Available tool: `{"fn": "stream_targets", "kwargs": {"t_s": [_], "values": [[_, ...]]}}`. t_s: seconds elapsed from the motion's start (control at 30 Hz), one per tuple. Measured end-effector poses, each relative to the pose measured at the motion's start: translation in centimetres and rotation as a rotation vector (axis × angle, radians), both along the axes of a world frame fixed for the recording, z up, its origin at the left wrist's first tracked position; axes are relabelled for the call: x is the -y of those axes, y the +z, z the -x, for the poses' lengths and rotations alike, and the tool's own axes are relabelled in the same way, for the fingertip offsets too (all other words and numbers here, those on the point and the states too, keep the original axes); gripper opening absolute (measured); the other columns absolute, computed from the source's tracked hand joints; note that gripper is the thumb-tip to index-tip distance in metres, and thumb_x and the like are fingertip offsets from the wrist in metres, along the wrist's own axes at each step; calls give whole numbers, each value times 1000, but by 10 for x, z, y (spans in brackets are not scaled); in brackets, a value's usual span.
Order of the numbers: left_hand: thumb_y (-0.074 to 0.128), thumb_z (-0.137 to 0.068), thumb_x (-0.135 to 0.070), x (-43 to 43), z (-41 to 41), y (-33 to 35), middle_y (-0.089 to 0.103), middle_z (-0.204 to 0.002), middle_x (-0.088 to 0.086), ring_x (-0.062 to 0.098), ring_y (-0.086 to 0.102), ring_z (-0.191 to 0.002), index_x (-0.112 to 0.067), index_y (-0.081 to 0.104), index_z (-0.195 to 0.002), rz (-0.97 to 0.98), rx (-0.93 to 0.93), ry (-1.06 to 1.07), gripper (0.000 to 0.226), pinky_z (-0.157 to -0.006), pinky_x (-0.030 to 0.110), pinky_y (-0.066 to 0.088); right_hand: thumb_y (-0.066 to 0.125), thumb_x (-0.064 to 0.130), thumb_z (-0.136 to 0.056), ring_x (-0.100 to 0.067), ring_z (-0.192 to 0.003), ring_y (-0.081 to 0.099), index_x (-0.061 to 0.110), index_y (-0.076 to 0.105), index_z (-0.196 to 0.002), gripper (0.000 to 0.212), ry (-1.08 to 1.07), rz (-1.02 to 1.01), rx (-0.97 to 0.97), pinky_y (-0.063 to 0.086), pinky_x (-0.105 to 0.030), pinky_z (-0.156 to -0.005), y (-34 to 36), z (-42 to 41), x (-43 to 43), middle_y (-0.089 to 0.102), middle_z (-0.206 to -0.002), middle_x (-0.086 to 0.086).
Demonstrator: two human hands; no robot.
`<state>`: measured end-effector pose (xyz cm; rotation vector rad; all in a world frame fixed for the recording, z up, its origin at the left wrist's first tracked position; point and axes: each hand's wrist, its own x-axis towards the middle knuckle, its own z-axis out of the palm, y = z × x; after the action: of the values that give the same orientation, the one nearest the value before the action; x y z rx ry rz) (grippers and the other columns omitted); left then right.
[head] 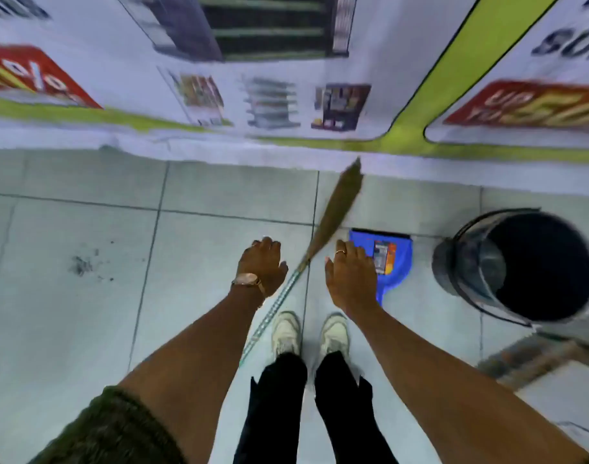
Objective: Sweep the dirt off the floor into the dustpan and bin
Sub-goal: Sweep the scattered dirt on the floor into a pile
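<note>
A small pile of dark dirt point(82, 264) lies on the pale floor tiles at the left. A broom point(333, 212) with brown bristles and a patterned handle lies on the floor, running from my feet up toward the wall. A blue dustpan point(391, 259) sits flat on the floor to the right of the broom. Right of the dustpan stands a dark round bin point(520, 266), its mouth open. My left hand point(263, 266) hovers left of the broom handle, fingers apart, holding nothing. My right hand point(351, 276) hovers over the dustpan's left edge, also holding nothing.
A large printed banner point(286, 78) covers the wall ahead, down to the floor. My white shoes point(309, 333) stand just behind the broom handle. A patterned mat or step edge point(534, 360) lies at the lower right.
</note>
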<state>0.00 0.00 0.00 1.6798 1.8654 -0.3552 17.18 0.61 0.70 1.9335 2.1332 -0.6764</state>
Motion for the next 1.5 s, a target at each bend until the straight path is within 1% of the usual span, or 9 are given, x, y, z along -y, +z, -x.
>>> {"fn": "stream_targets", "kwargs": {"t_s": [0.17, 0.37, 0.47, 0.57, 0.73, 0.97, 1.17, 1.37, 1.5], "values": [[49, -93, -26, 27, -15, -158, 53, -127, 16, 34, 49, -119, -4, 51, -122, 188, -15, 148, 37, -93, 42, 44, 37, 29, -100, -28, -118, 49, 7, 48, -130, 39, -11, 137, 73, 40, -38, -95, -150, 4, 23, 55, -125, -10], [50, -92, -34, 43, -31, -319, 50, -129, 19, 38, 49, -118, -8, 43, -129, 229, -10, 237, 46, -91, 46, 45, 40, 21, -98, -27, -123, 47, 8, 50, -129, 35, -33, 206, 62, 39, -37, -99, -286, 19, 36, 54, -128, -9], [53, -91, -38, 44, -34, -367, 46, -132, 19, 38, 49, -119, -12, 36, -136, 247, -18, 281, 55, -93, 46, 44, 43, 16, -96, -29, -141, 30, 5, 41, -140, 46, -2, 282, 70, 29, -39, -116, -323, 22, 40, 42, -145, -10], [54, -92, -24, 41, -29, -387, 48, -132, 18, 38, 52, -117, -16, 35, -137, 242, -6, 305, 49, -91, 46, 46, 42, 17, -97, -29, -151, 8, 4, 27, -149, 56, 59, 346, 103, 14, -43, -124, -334, 26, 36, 22, -160, -10], [41, -97, -23, 58, -1, -335, 51, -126, 18, 38, 54, -112, -11, 40, -134, 156, 64, 485, 39, -86, 46, 47, 39, 11, -97, -27, -152, 4, 4, 24, -150, 56, 167, 368, 152, 11, -43, -125, -282, 44, 30, 16, -162, -9], [38, -95, -40, 117, 62, -175, 62, -106, 9, 32, 59, -98, -22, 51, -128, -89, -127, 819, 39, -77, 41, 46, 43, 14, -94, -25, -152, 4, 8, 26, -150, 59, 418, 297, 157, 10, -40, -125, -138, 125, 30, 16, -162, -6], [30, -100, -42, 197, 146, -70, 58, -110, 5, 29, 60, -95, -35, 23, -147, -49, -169, 1062, 49, -68, 39, 50, 38, 8, -96, -26, -153, 4, 8, 26, -151, 56, 674, 196, 61, 9, -41, -126, -37, 239, 61, 17, -163, -7], [29, -101, -39, 261, 225, -56, 52, -118, 7, 31, 61, -99, -44, 7, -149, 20, -42, 1064, 54, -70, 41, 53, 43, 18, -97, -27, -153, 2, 7, 22, -152, 60, 863, 155, 88, 9, -43, -126, -11, 350, 111, 14, -163, -9], [33, -101, -37, 299, 274, -94, 57, -121, 4, 30, 62, -105, -45, 13, -149, 46, 63, 1053, 53, -80, 42, 55, 38, 27, -99, -28, -152, 1, 7, 21, -153, 60, 828, 134, 192, 3, -44, -124, -46, 409, 143, 13, -163, -10]]}}
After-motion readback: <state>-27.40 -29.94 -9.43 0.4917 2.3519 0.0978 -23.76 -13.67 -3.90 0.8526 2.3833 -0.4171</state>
